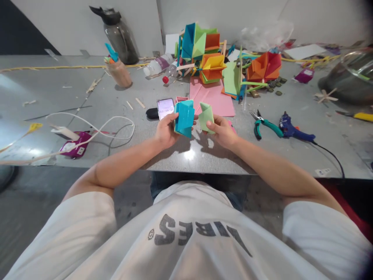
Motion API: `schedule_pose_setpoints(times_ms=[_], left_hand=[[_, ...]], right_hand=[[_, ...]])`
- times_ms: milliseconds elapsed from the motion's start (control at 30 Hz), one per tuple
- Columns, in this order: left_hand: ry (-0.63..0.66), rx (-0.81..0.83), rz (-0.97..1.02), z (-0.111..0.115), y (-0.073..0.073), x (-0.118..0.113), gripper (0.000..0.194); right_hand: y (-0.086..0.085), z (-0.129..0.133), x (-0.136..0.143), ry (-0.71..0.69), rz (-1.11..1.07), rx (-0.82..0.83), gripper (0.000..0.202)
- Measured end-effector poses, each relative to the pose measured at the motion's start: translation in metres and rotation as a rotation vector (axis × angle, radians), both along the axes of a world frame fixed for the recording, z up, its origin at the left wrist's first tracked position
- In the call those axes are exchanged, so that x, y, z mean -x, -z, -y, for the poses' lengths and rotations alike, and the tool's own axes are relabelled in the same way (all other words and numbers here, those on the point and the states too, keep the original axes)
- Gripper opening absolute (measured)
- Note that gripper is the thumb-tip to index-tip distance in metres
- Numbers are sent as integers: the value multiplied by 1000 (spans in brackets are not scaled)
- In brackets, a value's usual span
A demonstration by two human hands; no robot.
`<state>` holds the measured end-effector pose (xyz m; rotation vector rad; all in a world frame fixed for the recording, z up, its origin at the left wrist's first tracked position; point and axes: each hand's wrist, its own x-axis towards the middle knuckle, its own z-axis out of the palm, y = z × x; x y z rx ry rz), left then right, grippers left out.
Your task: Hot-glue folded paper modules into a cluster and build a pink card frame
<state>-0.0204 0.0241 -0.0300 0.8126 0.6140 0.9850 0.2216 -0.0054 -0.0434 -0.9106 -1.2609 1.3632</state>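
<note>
- Grey table (96, 91) runs past both sides of my view.
- I see the left hand (168, 130) gripping folded blue paper (185, 116), the right hand (223, 132) pinching folded green paper (206, 116) just beside it, near the front edge.
- Table shows between right hand and pliers (269, 127).
- Left hand covers the phone's (165, 105) lower end; the dark container (344, 83) is cut off.

A grey table (154, 87) is backed along its far edge by a pale wall (244, 15), divided by a vertical seam. Toward the far left corner, the wall is bordered by a dark area (17, 31). Bright glare (189, 154) is reflected near the front edge; below, a grey, spotted floor (131, 190) is seen.
</note>
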Motion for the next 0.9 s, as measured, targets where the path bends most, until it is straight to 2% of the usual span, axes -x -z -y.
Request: schedule_pose_setpoints(times_ms=[100, 233, 433, 533, 733, 900], left_hand=[[-12, -87, -36, 0, 1, 2, 58], [-40, -209, -89, 1, 4, 2, 71], [-205, -365, -154, -7, 18, -3, 91], [-273, -427, -170, -4, 18, -5, 105], [-242, -423, -174, 18, 8, -11, 114], [-237, -436, -178, 24, 10, -14, 113]], right_hand=[[-1, -1, 1, 59, -52, -39, 83], [-3, 0, 4, 154, -121, -59, 84], [1, 3, 8, 207, -120, -158, 78], [3, 10, 14, 234, -75, -210, 79], [8, 26, 24, 251, 54, -339, 66], [20, 25, 22, 319, 176, -438, 59]])
